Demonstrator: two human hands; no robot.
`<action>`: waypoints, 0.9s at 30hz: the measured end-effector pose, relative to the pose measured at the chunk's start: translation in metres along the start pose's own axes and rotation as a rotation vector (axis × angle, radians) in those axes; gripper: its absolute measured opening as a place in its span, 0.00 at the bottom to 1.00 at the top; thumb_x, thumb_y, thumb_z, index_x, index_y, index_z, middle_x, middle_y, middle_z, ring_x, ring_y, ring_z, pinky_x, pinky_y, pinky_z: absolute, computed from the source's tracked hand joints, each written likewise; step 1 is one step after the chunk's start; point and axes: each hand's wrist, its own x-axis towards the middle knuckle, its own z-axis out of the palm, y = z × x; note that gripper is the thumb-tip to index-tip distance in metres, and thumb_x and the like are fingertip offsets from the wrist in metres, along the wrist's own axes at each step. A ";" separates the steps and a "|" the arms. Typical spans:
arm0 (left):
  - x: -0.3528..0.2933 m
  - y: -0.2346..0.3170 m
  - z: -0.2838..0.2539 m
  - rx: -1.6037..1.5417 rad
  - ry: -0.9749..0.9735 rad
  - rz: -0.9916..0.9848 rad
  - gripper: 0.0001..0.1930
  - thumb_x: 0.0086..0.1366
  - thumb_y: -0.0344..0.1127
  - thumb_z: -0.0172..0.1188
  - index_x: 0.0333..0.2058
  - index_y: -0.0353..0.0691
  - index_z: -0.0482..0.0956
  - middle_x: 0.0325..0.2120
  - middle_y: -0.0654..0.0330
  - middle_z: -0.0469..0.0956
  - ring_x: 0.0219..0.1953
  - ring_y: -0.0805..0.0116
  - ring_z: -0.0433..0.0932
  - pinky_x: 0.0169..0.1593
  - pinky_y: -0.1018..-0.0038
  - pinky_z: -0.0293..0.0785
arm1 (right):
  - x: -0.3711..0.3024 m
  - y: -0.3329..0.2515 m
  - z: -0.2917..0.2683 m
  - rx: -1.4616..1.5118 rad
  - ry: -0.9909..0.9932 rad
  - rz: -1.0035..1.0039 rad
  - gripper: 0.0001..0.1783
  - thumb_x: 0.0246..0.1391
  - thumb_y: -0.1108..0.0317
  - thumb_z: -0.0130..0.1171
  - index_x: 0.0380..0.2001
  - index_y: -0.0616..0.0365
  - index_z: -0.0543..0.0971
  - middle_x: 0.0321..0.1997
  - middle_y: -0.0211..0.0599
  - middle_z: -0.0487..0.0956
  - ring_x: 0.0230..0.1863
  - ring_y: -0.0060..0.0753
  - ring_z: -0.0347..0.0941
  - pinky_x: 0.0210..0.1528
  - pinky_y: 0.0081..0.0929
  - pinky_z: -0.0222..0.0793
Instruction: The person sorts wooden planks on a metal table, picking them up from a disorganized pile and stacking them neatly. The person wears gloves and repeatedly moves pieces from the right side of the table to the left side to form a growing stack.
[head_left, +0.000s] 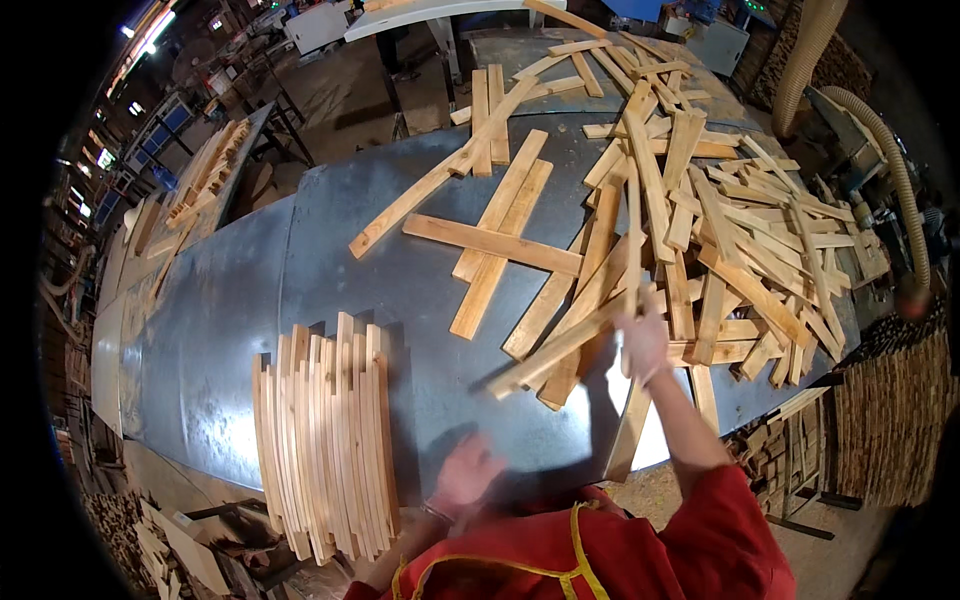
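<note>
Gripping: the right hand (643,340) is closed around one end of a long wooden slat (560,347), fingers wrapped about it, at the near edge of the loose heap of slats (720,230) on the right half of the tabletop (220,320).
Left hand: the left hand (465,472) hovers over the near edge of the tabletop, fingers spread and empty, blurred; just beside it stands the neat stack of slats (325,440).
Held slat: it slants from the right hand down toward the near middle of the tabletop, lying over other slats there.
Handling: the slat looks light, stiff and dry, thin enough to flex or snap if levered against the heap. Raw sawn edges probably give good friction but may splinter.
Where to hold: a grasp at one end lets it pivot; a grasp nearer the middle would likely balance it better.
Edges: the heap crosses itself in many directions, so a pulled slat could drag neighbours. Some slats hang over the near right edge of the tabletop.
Open room: the bare grey middle of the tabletop, between stack and heap, is free for swinging a long piece.
Surroundings: a ribbed hose (890,150) curves at the far right; more timber (205,170) lies on a bench at the left.
</note>
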 end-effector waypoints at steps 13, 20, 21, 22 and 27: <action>-0.022 -0.102 -0.020 0.177 0.625 0.068 0.34 0.61 0.39 0.65 0.67 0.43 0.70 0.61 0.48 0.74 0.60 0.48 0.75 0.63 0.56 0.70 | -0.200 0.102 0.089 -0.201 -0.559 -0.109 0.40 0.60 0.60 0.67 0.71 0.63 0.67 0.70 0.52 0.74 0.69 0.47 0.73 0.72 0.37 0.67; -0.072 -0.136 -0.034 0.939 0.787 -0.105 0.38 0.56 0.45 0.67 0.66 0.45 0.69 0.67 0.54 0.67 0.70 0.50 0.62 0.72 0.50 0.56 | -0.114 0.127 -0.016 -0.120 -0.162 -0.100 0.40 0.59 0.55 0.69 0.70 0.63 0.71 0.67 0.54 0.78 0.66 0.43 0.76 0.68 0.34 0.71; -0.065 -0.127 -0.034 1.019 0.828 -0.059 0.38 0.55 0.45 0.67 0.66 0.45 0.70 0.65 0.54 0.68 0.69 0.49 0.63 0.71 0.50 0.57 | -0.091 0.113 -0.037 -0.273 -0.049 -0.138 0.40 0.59 0.53 0.68 0.69 0.63 0.71 0.65 0.55 0.79 0.63 0.43 0.78 0.65 0.34 0.72; -0.054 -0.104 -0.037 0.929 0.728 -0.028 0.38 0.54 0.43 0.67 0.65 0.44 0.69 0.65 0.53 0.68 0.69 0.48 0.64 0.71 0.51 0.57 | -0.073 0.080 -0.053 -0.360 0.037 -0.067 0.39 0.60 0.53 0.66 0.69 0.62 0.72 0.65 0.55 0.79 0.62 0.45 0.79 0.64 0.36 0.73; 0.050 0.044 -0.025 0.795 0.507 0.394 0.34 0.53 0.43 0.69 0.59 0.42 0.73 0.60 0.51 0.70 0.66 0.45 0.65 0.72 0.51 0.57 | 0.044 0.056 -0.110 -0.977 0.230 -0.281 0.31 0.57 0.57 0.65 0.61 0.61 0.75 0.62 0.52 0.78 0.62 0.58 0.75 0.64 0.47 0.72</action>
